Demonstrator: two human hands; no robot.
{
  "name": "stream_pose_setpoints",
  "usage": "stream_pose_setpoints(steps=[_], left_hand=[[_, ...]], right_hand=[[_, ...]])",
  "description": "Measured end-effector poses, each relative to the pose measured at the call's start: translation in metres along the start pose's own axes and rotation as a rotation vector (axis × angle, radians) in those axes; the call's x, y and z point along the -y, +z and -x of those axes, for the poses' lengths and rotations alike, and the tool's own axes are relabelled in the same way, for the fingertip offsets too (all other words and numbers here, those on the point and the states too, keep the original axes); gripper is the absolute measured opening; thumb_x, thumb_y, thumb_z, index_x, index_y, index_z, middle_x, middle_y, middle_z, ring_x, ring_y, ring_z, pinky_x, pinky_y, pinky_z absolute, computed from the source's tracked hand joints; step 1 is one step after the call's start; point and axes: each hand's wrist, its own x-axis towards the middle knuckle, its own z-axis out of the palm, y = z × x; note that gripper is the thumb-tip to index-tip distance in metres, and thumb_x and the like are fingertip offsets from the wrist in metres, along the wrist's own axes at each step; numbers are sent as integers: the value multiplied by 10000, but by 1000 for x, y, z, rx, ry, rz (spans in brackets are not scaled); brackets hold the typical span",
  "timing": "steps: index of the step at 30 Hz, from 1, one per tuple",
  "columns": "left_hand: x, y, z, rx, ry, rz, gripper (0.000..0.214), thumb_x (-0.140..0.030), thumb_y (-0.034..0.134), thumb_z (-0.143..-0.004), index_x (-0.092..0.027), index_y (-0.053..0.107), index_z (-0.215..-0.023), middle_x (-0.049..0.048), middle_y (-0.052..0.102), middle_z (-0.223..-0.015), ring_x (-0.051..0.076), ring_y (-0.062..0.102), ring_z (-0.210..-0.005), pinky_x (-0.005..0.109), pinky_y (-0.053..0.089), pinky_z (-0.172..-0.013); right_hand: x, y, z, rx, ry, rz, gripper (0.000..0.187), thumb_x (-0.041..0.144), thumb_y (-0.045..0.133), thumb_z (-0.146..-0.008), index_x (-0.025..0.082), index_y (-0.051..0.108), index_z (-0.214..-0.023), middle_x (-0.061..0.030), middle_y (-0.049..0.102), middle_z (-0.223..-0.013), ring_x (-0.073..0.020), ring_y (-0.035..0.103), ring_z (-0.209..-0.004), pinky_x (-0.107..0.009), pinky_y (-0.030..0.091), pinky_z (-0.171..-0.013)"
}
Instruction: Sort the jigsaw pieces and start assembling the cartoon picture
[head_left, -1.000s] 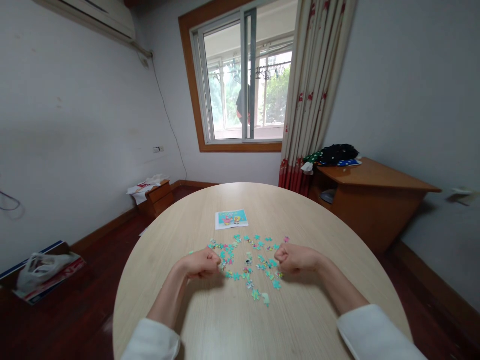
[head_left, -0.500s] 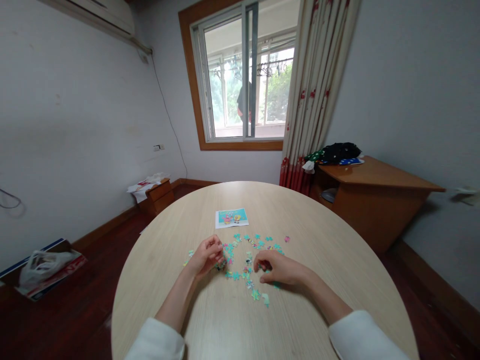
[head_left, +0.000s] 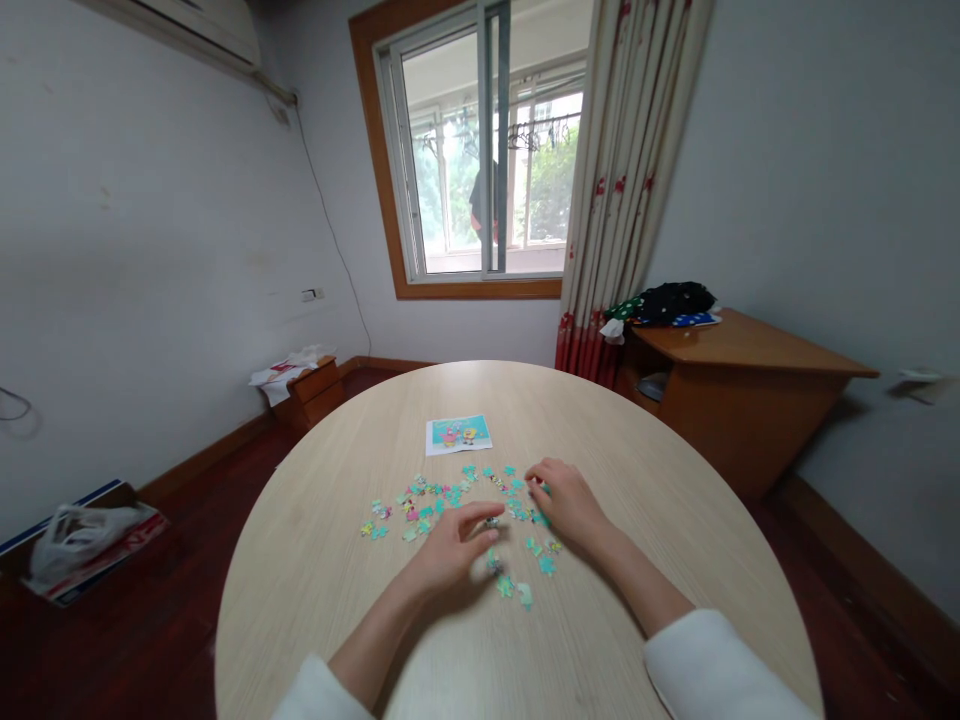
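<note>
Loose jigsaw puzzle pieces (head_left: 426, 513), mostly turquoise with some pink and yellow, lie scattered on the round wooden table (head_left: 315, 560). My left hand (head_left: 456, 543) is over the middle of the spread, its thumb and fingers apart around a dark-and-white piece (head_left: 492, 521); it does not visibly grip it. At the right side of the spread, my right hand (head_left: 564, 498) has its fingers curled together, and whatever they hold is hidden. Green-yellow pieces (head_left: 505, 586) lie nearer to me. Beyond the spread lies a printed picture (head_left: 459, 434) with cartoon figures on turquoise.
Past the table's right side stands a wooden desk (head_left: 765, 345) with a heap of dark cloth (head_left: 675, 303). On the left are a small cabinet (head_left: 307, 390) with papers and a plastic bag (head_left: 79, 540) on a box. A person (head_left: 484, 205) is beyond the window.
My left hand has moved right and nearer to me, uncovering pieces on the left. My right hand has moved away from me, over where a pink piece lay. The view has shifted slightly.
</note>
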Motion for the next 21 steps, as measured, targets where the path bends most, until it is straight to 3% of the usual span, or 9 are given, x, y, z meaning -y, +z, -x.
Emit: stream_pose_setpoints(steps=[2,4,6,9,17,21], left_hand=[[1,8,4,51,29,-211,502,-424,529,-817,-154,535,-1240,162,487,-1328,262,406,-1263,458,258,-1082],[0,14,9,153,32,-430,579,-427,459,-854,-166,383,-1366,135,338,-1440,251,254,-1354,489,121,-1125],[0,17,12,252,20,-623,644,-465,405,-869,-174,255,-1423,114,200,-1492,246,135,-1388,507,26,-1128],[0,18,14,299,10,-824,693,-525,369,-863,-182,195,-1439,117,148,-1498,258,91,-1391,525,-8,-1118],[-1,8,10,228,-85,-968,682,-464,388,-861,-123,225,-1429,142,173,-1491,261,110,-1389,510,20,-1122],[3,5,8,193,-74,-939,634,-443,378,-872,-138,263,-1416,133,215,-1486,252,148,-1385,504,48,-1123]], right_hand=[[-9,-1,-1,-37,107,113,265,202,419,-868,163,640,-1010,-115,624,-1047,-216,552,-982,-335,377,-866],[-16,2,-2,3,188,188,370,268,392,-892,146,552,-1203,-155,531,-1250,-259,492,-1129,-372,354,-929],[-20,9,-1,101,263,219,523,372,374,-902,102,404,-1348,-193,378,-1398,-306,351,-1280,-426,285,-1011],[-16,19,0,280,317,197,652,477,333,-900,91,268,-1421,-202,253,-1463,-325,203,-1357,-473,176,-1073],[10,20,6,421,-32,52,579,465,288,-918,185,279,-1424,-105,198,-1497,-272,145,-1381,-453,139,-1106],[5,18,5,351,-30,12,564,437,261,-930,163,281,-1422,-111,211,-1492,-233,161,-1381,-431,143,-1113]])
